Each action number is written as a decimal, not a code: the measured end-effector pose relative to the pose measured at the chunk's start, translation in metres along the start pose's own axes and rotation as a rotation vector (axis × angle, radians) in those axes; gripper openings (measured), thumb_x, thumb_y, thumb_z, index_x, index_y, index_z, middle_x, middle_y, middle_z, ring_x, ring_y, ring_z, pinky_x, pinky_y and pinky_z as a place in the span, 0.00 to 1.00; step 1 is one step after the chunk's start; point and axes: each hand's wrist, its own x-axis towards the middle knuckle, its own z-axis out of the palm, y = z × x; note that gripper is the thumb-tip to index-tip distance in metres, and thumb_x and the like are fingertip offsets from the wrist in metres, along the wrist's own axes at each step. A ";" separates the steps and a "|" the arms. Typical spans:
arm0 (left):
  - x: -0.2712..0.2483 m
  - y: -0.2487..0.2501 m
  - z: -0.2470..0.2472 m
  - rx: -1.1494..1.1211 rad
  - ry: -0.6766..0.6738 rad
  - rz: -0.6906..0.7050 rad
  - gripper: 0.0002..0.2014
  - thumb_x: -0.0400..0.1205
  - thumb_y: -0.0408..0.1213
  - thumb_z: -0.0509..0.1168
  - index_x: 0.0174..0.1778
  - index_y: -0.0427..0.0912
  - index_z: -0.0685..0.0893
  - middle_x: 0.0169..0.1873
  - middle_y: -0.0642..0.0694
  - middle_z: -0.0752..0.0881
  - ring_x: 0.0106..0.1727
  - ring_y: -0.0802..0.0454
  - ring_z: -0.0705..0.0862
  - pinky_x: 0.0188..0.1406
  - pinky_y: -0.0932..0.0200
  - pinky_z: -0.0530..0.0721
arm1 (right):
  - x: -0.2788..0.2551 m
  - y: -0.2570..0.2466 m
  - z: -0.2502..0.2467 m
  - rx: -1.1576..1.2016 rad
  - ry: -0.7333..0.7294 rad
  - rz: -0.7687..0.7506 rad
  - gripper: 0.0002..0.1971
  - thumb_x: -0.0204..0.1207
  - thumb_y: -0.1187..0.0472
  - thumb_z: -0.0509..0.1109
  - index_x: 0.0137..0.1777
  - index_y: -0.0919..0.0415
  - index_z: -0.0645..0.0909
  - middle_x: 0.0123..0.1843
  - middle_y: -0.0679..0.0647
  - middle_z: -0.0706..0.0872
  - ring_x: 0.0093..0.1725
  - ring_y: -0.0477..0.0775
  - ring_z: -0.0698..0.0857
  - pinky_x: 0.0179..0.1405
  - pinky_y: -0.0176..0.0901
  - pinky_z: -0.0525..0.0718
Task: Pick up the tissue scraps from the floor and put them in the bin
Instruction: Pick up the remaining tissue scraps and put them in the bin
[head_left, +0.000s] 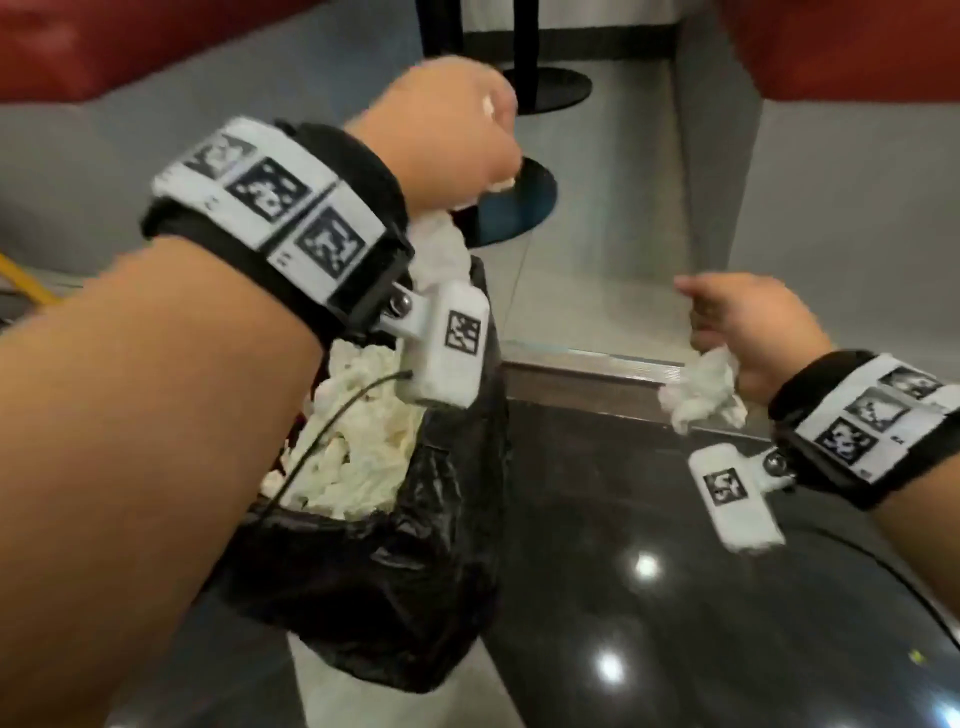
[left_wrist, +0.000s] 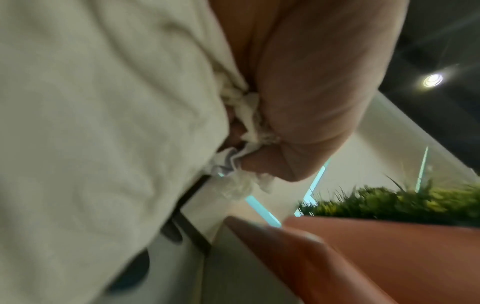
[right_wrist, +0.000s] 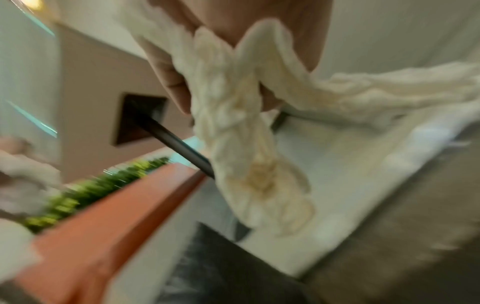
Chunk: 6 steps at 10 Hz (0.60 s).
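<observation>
A bin lined with a black bag (head_left: 395, 597) stands low at the centre-left, heaped with white tissue (head_left: 358, 452). My left hand (head_left: 457, 130) hovers above its far rim, fingers curled round a wad of white tissue scraps (head_left: 441, 244) that hangs below the fist; in the left wrist view the tissue (left_wrist: 103, 123) fills the left side against the hand (left_wrist: 311, 92). My right hand (head_left: 748, 327) is off to the right of the bin over the floor and grips a crumpled tissue scrap (head_left: 701, 389). From the right wrist view, that tissue (right_wrist: 246, 133) dangles from the fingers (right_wrist: 171, 82).
A dark glossy floor (head_left: 675, 597) lies under the right hand, with a metal threshold strip (head_left: 587, 364) and pale tiles (head_left: 597, 270) beyond. Black round table bases (head_left: 550, 88) stand further back. Red seating (head_left: 104, 41) flanks both upper corners.
</observation>
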 end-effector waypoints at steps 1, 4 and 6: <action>-0.007 -0.035 -0.050 -0.028 0.138 -0.090 0.12 0.71 0.30 0.62 0.24 0.45 0.70 0.23 0.46 0.75 0.11 0.66 0.74 0.08 0.73 0.69 | -0.023 -0.083 0.061 0.210 -0.084 -0.205 0.18 0.75 0.64 0.67 0.24 0.53 0.71 0.20 0.46 0.65 0.21 0.45 0.63 0.18 0.34 0.63; -0.035 -0.141 -0.019 0.043 -0.134 -0.411 0.14 0.79 0.43 0.63 0.56 0.40 0.75 0.45 0.44 0.79 0.47 0.44 0.77 0.36 0.56 0.75 | -0.043 -0.112 0.227 -0.187 -0.270 -0.431 0.15 0.81 0.51 0.59 0.33 0.52 0.71 0.34 0.48 0.72 0.44 0.52 0.73 0.48 0.51 0.75; -0.047 -0.189 0.002 -0.070 -0.726 -0.634 0.27 0.81 0.41 0.64 0.76 0.55 0.63 0.76 0.42 0.67 0.68 0.33 0.75 0.63 0.35 0.81 | -0.026 -0.042 0.224 -0.870 -0.669 -0.132 0.22 0.84 0.48 0.54 0.69 0.62 0.75 0.55 0.54 0.76 0.67 0.67 0.78 0.68 0.61 0.74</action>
